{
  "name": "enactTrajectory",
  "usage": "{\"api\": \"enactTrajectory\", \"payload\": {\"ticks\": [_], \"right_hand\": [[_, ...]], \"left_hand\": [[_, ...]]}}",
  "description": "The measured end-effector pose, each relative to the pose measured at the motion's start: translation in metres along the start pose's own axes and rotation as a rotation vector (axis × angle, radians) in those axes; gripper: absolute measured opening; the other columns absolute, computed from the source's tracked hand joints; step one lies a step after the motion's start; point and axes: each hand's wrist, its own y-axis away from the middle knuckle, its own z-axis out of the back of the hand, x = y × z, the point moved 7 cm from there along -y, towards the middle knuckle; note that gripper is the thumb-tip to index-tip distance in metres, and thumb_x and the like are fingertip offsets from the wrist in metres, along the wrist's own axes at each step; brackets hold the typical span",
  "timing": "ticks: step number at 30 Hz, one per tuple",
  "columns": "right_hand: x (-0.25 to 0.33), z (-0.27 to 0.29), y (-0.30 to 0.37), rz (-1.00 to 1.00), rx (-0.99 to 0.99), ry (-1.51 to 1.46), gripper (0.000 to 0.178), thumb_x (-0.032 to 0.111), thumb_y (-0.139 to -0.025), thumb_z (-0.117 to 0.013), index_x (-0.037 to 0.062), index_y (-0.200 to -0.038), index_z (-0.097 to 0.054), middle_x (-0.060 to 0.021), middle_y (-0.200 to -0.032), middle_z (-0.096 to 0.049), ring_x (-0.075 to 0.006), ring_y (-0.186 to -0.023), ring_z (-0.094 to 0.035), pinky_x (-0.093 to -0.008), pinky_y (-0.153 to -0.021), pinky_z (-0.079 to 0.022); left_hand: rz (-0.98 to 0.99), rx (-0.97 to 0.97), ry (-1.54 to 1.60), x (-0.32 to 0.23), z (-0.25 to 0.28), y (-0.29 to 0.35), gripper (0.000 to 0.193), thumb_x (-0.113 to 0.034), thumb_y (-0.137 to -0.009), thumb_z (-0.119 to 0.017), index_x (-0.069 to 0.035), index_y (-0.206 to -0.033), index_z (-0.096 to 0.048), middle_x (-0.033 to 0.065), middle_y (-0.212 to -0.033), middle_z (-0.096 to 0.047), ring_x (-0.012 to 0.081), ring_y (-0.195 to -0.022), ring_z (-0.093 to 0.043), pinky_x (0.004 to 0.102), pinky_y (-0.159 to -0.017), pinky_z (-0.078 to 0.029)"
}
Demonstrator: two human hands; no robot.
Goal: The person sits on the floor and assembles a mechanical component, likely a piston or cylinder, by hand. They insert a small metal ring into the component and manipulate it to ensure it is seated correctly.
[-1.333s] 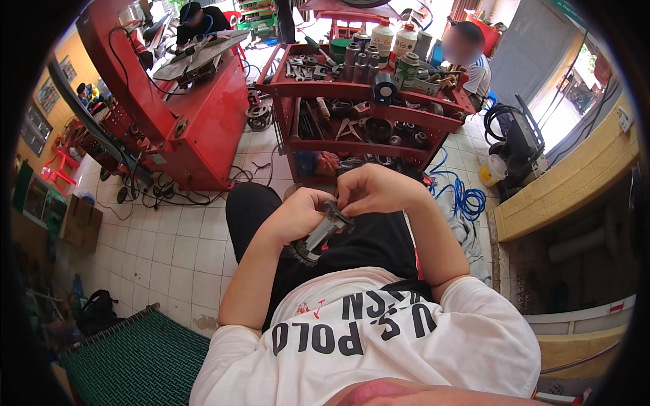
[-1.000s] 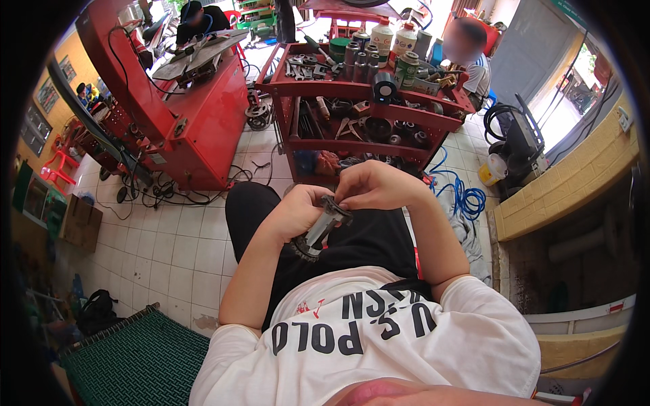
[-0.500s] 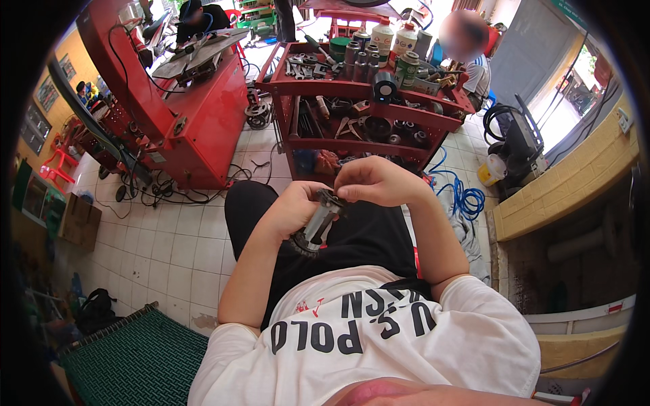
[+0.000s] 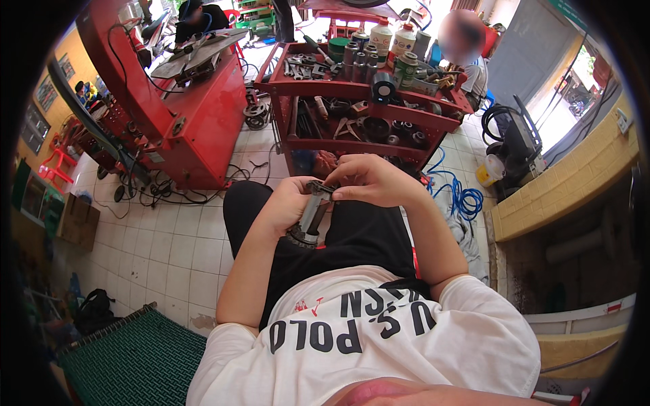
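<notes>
Over my lap is a silver metal cylindrical part (image 4: 313, 215) with a dark toothed rim at its lower end and a dark flange at its upper end; its exact kind is unclear. My left hand (image 4: 284, 203) is closed round its left side, with the fingertips hidden behind it. At the upper end, my right hand (image 4: 374, 180) pinches the flange between thumb and fingers. Whether a small piece sits in that pinch cannot be made out. The part stands tilted, its upper end leaning slightly right.
Ahead stands a red tool cart (image 4: 379, 88) loaded with wrenches, cans and bottles. A red machine (image 4: 196, 142) is at the left, with cables on the tiled floor. A coiled blue hose (image 4: 467, 203) lies right. One person (image 4: 476, 78) sits behind the cart, another (image 4: 203, 24) far left.
The metal part has shifted slightly left and tipped more upright, turning to show a dark rod along its side. Both hands moved a little with it and keep their hold.
</notes>
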Motion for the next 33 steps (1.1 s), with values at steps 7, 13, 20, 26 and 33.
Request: {"api": "enactTrajectory", "payload": {"ticks": [7,13,20,26,33], "right_hand": [[-0.004,-0.004,0.0,-0.008,0.018,-0.043,0.029,0.024,-0.089,-0.082,0.0006,-0.105,-0.074,-0.0068,-0.09,-0.068,-0.0161,-0.084,-0.063,-0.0321,-0.073,-0.05],[-0.017,-0.002,0.003,-0.077,0.046,-0.067,0.028,0.017,-0.092,-0.079,0.0,-0.113,-0.071,-0.0062,-0.095,-0.063,-0.0163,-0.088,-0.06,-0.0308,-0.078,-0.048],[0.0,-0.005,0.0,0.035,0.02,0.076,0.026,0.021,-0.095,-0.074,0.0012,-0.111,-0.074,-0.0109,-0.088,-0.064,-0.0236,-0.083,-0.06,-0.0358,-0.073,-0.048],[-0.001,-0.007,0.0,0.066,-0.008,0.089,0.023,0.018,-0.097,-0.071,0.0014,-0.111,-0.073,-0.0095,-0.087,-0.059,-0.0226,-0.08,-0.058,-0.0347,-0.071,-0.049],[-0.009,-0.012,-0.002,-0.078,-0.158,0.003,0.045,0.025,-0.095,-0.075,-0.0007,-0.129,-0.057,-0.0061,-0.088,-0.059,-0.016,-0.08,-0.059,-0.0322,-0.069,-0.048]], "left_hand": [[-0.004,0.009,-0.007,0.0,-0.002,-0.001,0.02,-0.006,-0.087,-0.079,0.0,-0.105,-0.072,0.0068,-0.086,-0.075,0.0104,-0.071,-0.071,0.0234,-0.063,-0.055],[-0.002,0.025,-0.019,0.003,-0.001,-0.002,0.021,-0.009,-0.087,-0.08,0.0,-0.105,-0.073,0.0062,-0.087,-0.075,0.0102,-0.071,-0.071,0.0233,-0.063,-0.055],[-0.007,0.011,-0.009,0.0,0.0,0.0,0.021,-0.011,-0.089,-0.08,0.0,-0.105,-0.073,0.0058,-0.086,-0.075,0.0104,-0.073,-0.071,0.0235,-0.065,-0.055],[-0.009,-0.045,0.026,0.002,0.003,-0.001,0.016,-0.008,-0.091,-0.077,-0.001,-0.105,-0.072,0.0052,-0.086,-0.074,0.0113,-0.075,-0.071,0.0242,-0.066,-0.055],[-0.097,-0.193,0.089,0.0,0.022,-0.004,0.01,-0.007,-0.093,-0.074,-0.002,-0.101,-0.072,0.0053,-0.084,-0.073,0.0119,-0.068,-0.069,0.0262,-0.058,-0.056]]}}
